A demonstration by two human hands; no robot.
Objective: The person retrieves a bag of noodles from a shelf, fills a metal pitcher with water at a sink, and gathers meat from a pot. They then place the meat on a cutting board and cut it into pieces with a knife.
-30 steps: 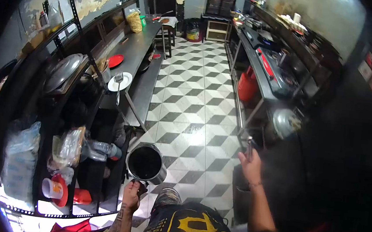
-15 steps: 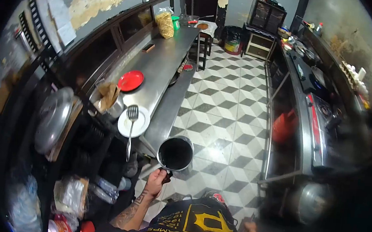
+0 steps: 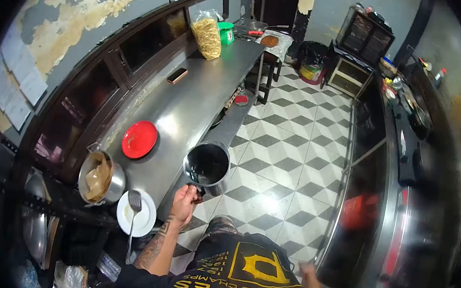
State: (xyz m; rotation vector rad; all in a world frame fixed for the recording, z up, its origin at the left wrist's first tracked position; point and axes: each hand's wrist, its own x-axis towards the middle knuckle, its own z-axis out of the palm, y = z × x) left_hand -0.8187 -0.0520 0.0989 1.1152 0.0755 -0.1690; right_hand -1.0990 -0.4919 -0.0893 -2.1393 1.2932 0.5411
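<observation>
My left hand (image 3: 184, 203) is closed around the handle of a deep metal saucepan (image 3: 206, 166) with a dark inside. It is held out before my body, beside the edge of the steel table (image 3: 185, 93). Low at my other side, near my black shirt, is my right hand (image 3: 308, 272); it is blurred and its fingers do not show clearly. Left of the saucepan, a slotted spatula (image 3: 135, 204) rests across a white plate (image 3: 144, 221). A red plate (image 3: 139, 139) lies farther up the table.
A metal pot (image 3: 116, 183) with brown paper inside stands at the table's near end. Farther along are a phone (image 3: 177, 76), a bag of yellow food (image 3: 207, 39) and a green container (image 3: 226, 33). To the right runs a counter with a stove (image 3: 397, 230). Tiled floor (image 3: 272, 164) lies between.
The view has moved forward and turned, so the steel table appears nearer. My left hand has carried the saucepan along, and it sits slightly higher and farther left in view.
</observation>
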